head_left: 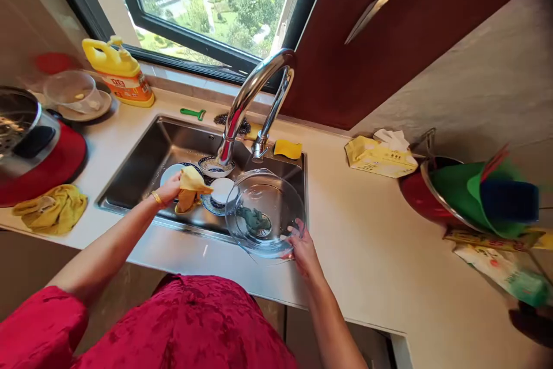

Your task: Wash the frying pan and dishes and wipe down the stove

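My left hand (pixel 169 189) is closed on a yellow cloth (pixel 192 182), whose lower part hangs over the sink (pixel 142 156). My right hand (pixel 303 249) grips the lower right rim of a clear glass bowl (pixel 276 196), which is tilted over the sink's right side and front edge. Through the glass a dark greenish cloth-like thing (pixel 254 220) shows. Below the yellow cloth lie a white bowl (pixel 223 190), a blue-patterned bowl (pixel 213 168) and a plate (pixel 170 173) in the sink. The chrome faucet (pixel 248 92) arches above them.
A yellow detergent jug (pixel 125 78), a green peeler (pixel 193 113) and a yellow sponge (pixel 288 149) stand along the back. To the left are a red steamer pot (pixel 64 150) and a crumpled yellow rag (pixel 56 208). A tissue pack (pixel 380 156) and a red basin (pixel 417 190) are right.
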`<state>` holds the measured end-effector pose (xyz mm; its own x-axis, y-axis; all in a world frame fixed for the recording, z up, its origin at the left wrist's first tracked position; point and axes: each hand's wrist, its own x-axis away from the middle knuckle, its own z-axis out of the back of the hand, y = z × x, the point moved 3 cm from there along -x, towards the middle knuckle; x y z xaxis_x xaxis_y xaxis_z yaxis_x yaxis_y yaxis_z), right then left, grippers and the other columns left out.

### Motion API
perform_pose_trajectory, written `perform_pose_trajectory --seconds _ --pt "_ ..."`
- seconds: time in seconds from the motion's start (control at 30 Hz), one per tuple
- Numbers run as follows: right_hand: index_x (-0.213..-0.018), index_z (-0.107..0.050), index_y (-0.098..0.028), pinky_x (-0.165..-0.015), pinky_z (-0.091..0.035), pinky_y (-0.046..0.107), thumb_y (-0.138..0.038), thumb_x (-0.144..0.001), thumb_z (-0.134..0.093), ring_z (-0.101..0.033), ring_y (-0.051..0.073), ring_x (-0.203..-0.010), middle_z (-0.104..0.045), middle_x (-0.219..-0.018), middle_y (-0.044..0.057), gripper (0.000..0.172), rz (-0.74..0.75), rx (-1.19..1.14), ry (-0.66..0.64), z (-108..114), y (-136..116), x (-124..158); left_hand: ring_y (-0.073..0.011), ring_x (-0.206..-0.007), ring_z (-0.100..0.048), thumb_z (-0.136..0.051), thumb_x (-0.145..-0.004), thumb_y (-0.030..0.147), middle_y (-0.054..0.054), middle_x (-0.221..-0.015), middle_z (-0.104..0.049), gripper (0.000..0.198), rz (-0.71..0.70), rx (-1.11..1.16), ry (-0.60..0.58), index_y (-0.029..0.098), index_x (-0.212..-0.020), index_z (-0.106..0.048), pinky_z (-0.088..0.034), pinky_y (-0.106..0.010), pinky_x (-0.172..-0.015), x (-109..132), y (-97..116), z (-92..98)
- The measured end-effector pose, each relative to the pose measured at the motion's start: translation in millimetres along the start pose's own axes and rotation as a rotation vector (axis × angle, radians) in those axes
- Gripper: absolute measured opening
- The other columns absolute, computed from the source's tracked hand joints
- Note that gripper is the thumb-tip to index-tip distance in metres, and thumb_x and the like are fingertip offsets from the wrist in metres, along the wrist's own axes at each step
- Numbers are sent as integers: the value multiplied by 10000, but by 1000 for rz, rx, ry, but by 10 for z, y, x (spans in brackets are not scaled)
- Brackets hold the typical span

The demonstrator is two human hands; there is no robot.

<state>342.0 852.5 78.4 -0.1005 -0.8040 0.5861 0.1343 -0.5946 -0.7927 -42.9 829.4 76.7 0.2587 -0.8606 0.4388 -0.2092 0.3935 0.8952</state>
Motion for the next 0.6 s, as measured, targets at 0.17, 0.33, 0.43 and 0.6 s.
perform_pose_trajectory --seconds 0.17,0.33,0.43,0.6 --pt "-1355 -296 -239 -318 -463 233 -212 -495 -533 -557 145 -666 -441 -1216 81 892 10 -13 -36 -145 43 53 -166 -662 -594 -740 -562 392 -33 -766 -637 453 -59 186 -155 130 -893 -576 -478 -263 -600 135 291 -540" --pt "-1336 -303 -220 -307 -463 239 -208 -512 -526 -535 130 -614 -465 -1141 73 854 -15 -51 -106 -294 112 202 -233 -967 -576 -637 -699 365 -96 -1045 -601 518 -148 -140 -244 175 -1160 -496 -484 -367 -802 34 74 -1199" --pt "-1314 -311 -223 -316 -455 220 -198 -523 -527 -549 136 -647 -466 -1094 64 821 -36 -91 -152 -374 204 256 -290 -1257 -358 -605 -698 226 -190 -1317 -409 701 -265 -476 -153 105 -1339 -347 -321 -428 -1024 43 -252 -1478" --pt "-1316 -319 -262 -333 -445 205 -193 -527 -501 -560 123 -604 -518 -1081 50 812 -41 -90 -158 -536 254 307 -358 -1352 -145 -480 -791 234 -237 -1449 -147 642 -224 -813 -54 54 -1380 -301 -171 -486 -1075 98 -621 -1870"
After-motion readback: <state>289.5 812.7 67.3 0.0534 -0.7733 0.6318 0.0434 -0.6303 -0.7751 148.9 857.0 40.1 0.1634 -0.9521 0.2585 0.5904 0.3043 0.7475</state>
